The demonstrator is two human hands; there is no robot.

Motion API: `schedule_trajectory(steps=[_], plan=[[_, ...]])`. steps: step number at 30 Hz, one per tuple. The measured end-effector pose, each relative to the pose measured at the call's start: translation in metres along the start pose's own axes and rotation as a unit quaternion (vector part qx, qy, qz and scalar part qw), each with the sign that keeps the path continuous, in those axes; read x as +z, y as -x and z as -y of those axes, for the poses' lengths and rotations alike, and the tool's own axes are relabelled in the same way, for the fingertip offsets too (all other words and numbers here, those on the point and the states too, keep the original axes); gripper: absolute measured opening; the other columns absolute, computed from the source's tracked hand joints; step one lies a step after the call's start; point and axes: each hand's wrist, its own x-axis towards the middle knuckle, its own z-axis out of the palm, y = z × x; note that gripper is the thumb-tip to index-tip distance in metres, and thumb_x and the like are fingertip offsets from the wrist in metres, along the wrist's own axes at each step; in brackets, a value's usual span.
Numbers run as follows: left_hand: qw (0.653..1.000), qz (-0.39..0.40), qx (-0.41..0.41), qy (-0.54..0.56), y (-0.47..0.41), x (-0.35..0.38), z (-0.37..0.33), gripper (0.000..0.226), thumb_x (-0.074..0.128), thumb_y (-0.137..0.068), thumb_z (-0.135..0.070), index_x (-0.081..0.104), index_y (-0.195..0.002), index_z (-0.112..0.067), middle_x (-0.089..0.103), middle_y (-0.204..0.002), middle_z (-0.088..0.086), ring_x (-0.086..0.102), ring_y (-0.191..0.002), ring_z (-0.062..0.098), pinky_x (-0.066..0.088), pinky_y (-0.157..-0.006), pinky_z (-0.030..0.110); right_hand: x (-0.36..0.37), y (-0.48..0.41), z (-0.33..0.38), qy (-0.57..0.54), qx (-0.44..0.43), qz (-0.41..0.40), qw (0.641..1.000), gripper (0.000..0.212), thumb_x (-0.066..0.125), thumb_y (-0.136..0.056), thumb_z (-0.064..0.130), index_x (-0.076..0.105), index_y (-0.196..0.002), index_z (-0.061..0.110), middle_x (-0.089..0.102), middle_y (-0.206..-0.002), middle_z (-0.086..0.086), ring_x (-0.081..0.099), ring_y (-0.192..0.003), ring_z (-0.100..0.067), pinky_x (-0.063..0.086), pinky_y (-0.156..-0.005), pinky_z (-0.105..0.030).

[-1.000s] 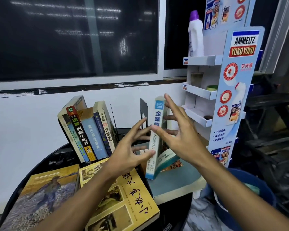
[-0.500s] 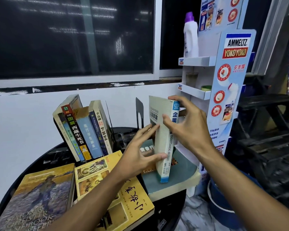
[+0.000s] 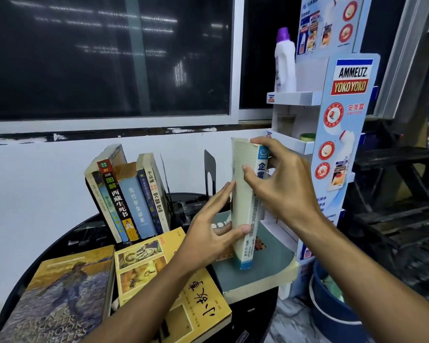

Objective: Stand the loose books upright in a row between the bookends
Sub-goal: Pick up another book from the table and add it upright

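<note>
A thick white book with a blue-ended spine [image 3: 245, 214] stands upright on a flat grey-green book [image 3: 265, 271]. My right hand [image 3: 280, 184] grips its top and spine. My left hand [image 3: 213, 233] presses flat against its page side near the bottom. A black metal bookend [image 3: 209, 173] stands just behind and left of it. Several books [image 3: 131, 194] lean to the left in a row on the round black table [image 3: 84, 231]. Two loose books lie flat in front: a yellow one [image 3: 159, 268] and a painted-cover one [image 3: 60, 295].
A white and blue cardboard display rack [image 3: 337, 134] stands right of the table, with a white purple-capped bottle [image 3: 285, 63] on its top shelf. A blue bucket [image 3: 332, 310] sits on the floor below. A dark window and white wall are behind.
The white book has been turned from tilted to upright, spine now facing right. My right hand has closed over its top and my left hand has flattened against its side.
</note>
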Motion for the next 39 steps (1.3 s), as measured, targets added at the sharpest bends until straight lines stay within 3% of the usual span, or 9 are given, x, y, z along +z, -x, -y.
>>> schedule_trajectory(steps=[4,7,11,16,19,23,30,34,39], plan=[[0.996,-0.041,-0.007,-0.083,-0.008,-0.029,-0.006,0.072,0.066,-0.086,-0.062,0.033,-0.15,-0.053,0.038,-0.156,-0.022,0.04,-0.143,0.004,0.052,-0.104,0.047,0.006,-0.017,0.014,0.003,-0.011,-0.005,1.0,0.044,0.077,-0.084,0.02,0.061,-0.124,0.02,0.063,-0.097,0.012,0.062,-0.083,-0.005,0.056,-0.072,-0.018],[0.985,-0.097,-0.003,-0.144,-0.017,-0.058,-0.009,0.061,0.067,-0.094,-0.04,0.042,-0.15,-0.041,0.045,-0.151,-0.014,0.045,-0.136,0.0,0.051,-0.103,0.025,0.018,-0.028,0.021,0.008,-0.016,-0.007,1.0,0.045,0.077,-0.084,0.02,0.061,-0.125,0.019,0.066,-0.1,0.008,0.061,-0.082,-0.004,0.05,-0.069,-0.008],[0.929,-0.137,0.006,-0.345,-0.03,-0.104,-0.006,0.059,0.068,-0.096,-0.025,0.045,-0.15,-0.032,0.043,-0.154,-0.013,0.035,-0.138,-0.003,0.027,-0.118,0.026,0.039,-0.039,0.029,0.012,-0.031,-0.014,0.999,0.045,0.076,-0.083,0.02,0.062,-0.125,0.015,0.071,-0.1,0.0,0.059,-0.08,-0.008,0.036,-0.069,0.005],[0.852,-0.132,-0.03,-0.506,-0.051,-0.15,-0.004,0.066,0.07,-0.092,-0.031,0.042,-0.151,-0.033,0.031,-0.162,-0.006,0.018,-0.153,0.017,0.014,-0.124,0.055,0.072,-0.054,0.03,0.018,-0.053,-0.015,0.998,0.045,0.074,-0.085,0.017,0.059,-0.127,0.012,0.07,-0.106,-0.004,0.056,-0.083,-0.011,0.032,-0.067,0.007],[0.8,-0.113,-0.051,-0.587,-0.061,-0.165,-0.004,0.069,0.07,-0.091,-0.04,0.039,-0.152,-0.036,0.026,-0.165,-0.006,0.008,-0.156,0.017,-0.001,-0.12,0.06,0.093,-0.062,0.027,0.014,-0.055,-0.017,0.998,0.045,0.074,-0.087,0.016,0.058,-0.129,0.012,0.069,-0.107,-0.007,0.057,-0.085,-0.013,0.033,-0.064,0.007],[0.751,-0.076,-0.093,-0.649,-0.069,-0.173,0.001,0.075,0.065,-0.091,-0.054,0.028,-0.155,-0.044,0.019,-0.168,-0.004,0.004,-0.156,0.019,-0.002,-0.118,0.068,0.121,-0.068,0.021,-0.011,-0.06,-0.021,0.998,0.049,0.073,-0.087,0.014,0.056,-0.133,0.008,0.067,-0.115,-0.009,0.056,-0.09,-0.011,0.033,-0.068,0.007],[0.736,-0.033,-0.12,-0.666,-0.069,-0.173,0.015,0.076,0.055,-0.095,-0.059,0.011,-0.156,-0.051,0.012,-0.169,0.004,0.001,-0.157,0.024,-0.001,-0.118,0.069,0.172,-0.061,0.004,-0.037,-0.065,-0.023,0.997,0.051,0.07,-0.09,0.012,0.053,-0.138,0.007,0.064,-0.119,-0.01,0.061,-0.1,-0.019,0.045,-0.08,-0.012],[0.746,-0.033,-0.103,-0.658,-0.068,-0.172,0.023,0.079,0.06,-0.096,-0.051,0.011,-0.158,-0.045,0.008,-0.17,-0.004,0.005,-0.156,0.026,0.02,-0.121,0.061,0.198,-0.053,-0.01,-0.024,-0.064,-0.032,0.997,0.05,0.069,-0.091,0.016,0.053,-0.138,0.008,0.065,-0.12,-0.011,0.064,-0.101,-0.025,0.059,-0.083,-0.036],[0.747,-0.046,-0.095,-0.657,-0.067,-0.174,0.026,0.076,0.063,-0.096,-0.047,0.019,-0.158,-0.042,0.016,-0.168,-0.009,0.012,-0.155,0.024,0.027,-0.12,0.055,0.218,-0.041,-0.017,-0.042,-0.053,-0.041,0.997,0.049,0.073,-0.087,0.007,0.057,-0.134,0.005,0.067,-0.114,-0.011,0.055,-0.095,-0.005,0.033,-0.085,0.005]])
